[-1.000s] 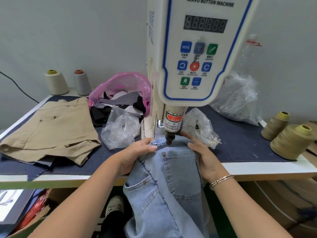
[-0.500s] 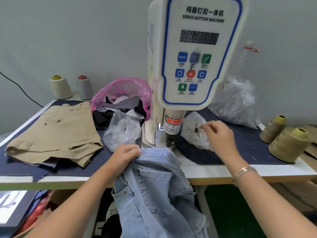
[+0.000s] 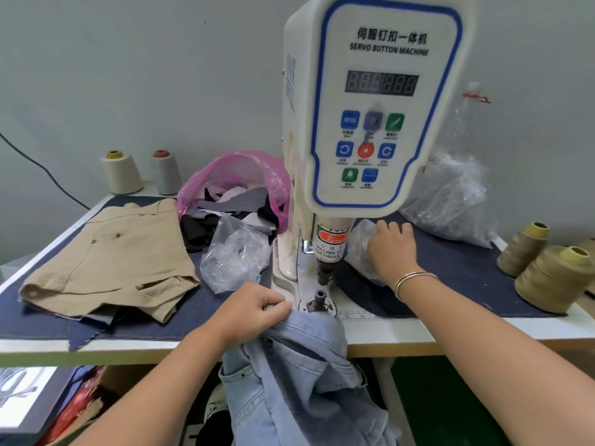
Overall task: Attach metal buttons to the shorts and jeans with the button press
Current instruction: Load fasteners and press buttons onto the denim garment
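Note:
The white servo button machine [image 3: 373, 117] stands mid-table, its punch [image 3: 323, 275] above the bare lower die [image 3: 319, 297]. Light blue jeans [image 3: 299, 375] hang over the table's front edge just below the die. My left hand [image 3: 254, 312] grips the jeans' waistband at the edge. My right hand [image 3: 391, 247] reaches into a small clear plastic bag [image 3: 362, 249] to the right of the punch, fingers curled inside it; what they hold is hidden. Tan shorts [image 3: 106, 262] lie flat on the left of the table.
A second clear bag [image 3: 235, 255] and a pink bag of fabric scraps [image 3: 238, 188] sit left of the machine. A large clear bag [image 3: 454, 201] lies at the back right. Thread cones stand at back left [image 3: 120, 172] and at the right edge [image 3: 553, 278].
The jeans were pulled off the die toward the front edge by my left hand. My right hand let go of them and moved right into the small clear bag.

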`<action>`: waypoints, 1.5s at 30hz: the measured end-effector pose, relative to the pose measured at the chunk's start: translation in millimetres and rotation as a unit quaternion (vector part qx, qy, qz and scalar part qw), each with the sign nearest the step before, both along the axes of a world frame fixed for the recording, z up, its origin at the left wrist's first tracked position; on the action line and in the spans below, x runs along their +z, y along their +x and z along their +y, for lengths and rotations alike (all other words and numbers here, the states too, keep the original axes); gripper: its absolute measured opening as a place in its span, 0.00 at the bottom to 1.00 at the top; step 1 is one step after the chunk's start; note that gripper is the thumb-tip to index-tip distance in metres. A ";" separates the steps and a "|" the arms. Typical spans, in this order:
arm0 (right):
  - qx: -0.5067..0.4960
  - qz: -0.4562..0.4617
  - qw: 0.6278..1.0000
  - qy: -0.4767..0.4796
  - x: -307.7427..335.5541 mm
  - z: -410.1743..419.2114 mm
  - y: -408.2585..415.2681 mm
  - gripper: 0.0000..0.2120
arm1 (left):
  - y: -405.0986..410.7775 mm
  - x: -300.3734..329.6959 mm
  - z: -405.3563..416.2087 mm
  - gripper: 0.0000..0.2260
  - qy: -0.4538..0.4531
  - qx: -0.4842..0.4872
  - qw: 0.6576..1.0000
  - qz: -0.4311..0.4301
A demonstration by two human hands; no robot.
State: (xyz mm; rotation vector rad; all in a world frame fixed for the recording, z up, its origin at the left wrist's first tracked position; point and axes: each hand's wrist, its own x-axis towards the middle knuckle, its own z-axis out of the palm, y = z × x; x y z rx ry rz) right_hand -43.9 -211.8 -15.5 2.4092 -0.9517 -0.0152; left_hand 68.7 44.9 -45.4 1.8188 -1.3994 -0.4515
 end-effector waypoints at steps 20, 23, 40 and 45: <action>-0.009 -0.307 0.916 0.257 7.2 0.1 -20.9 0.08 | 2.3 -12.3 1.0 0.18 -0.041 0.098 0.990 0.095; 0.037 -0.450 0.853 0.260 17.5 5.3 -37.7 0.05 | 3.6 -13.3 0.9 0.18 -0.033 0.099 0.990 0.093; 0.026 -0.487 0.494 0.720 -8.4 122.2 -39.0 0.07 | 4.1 -13.6 -1.4 0.19 -0.032 0.105 0.989 0.095; 0.013 -0.499 0.447 0.742 -11.9 123.4 -37.9 0.07 | 4.0 -14.0 -1.5 0.19 -0.040 0.103 0.989 0.094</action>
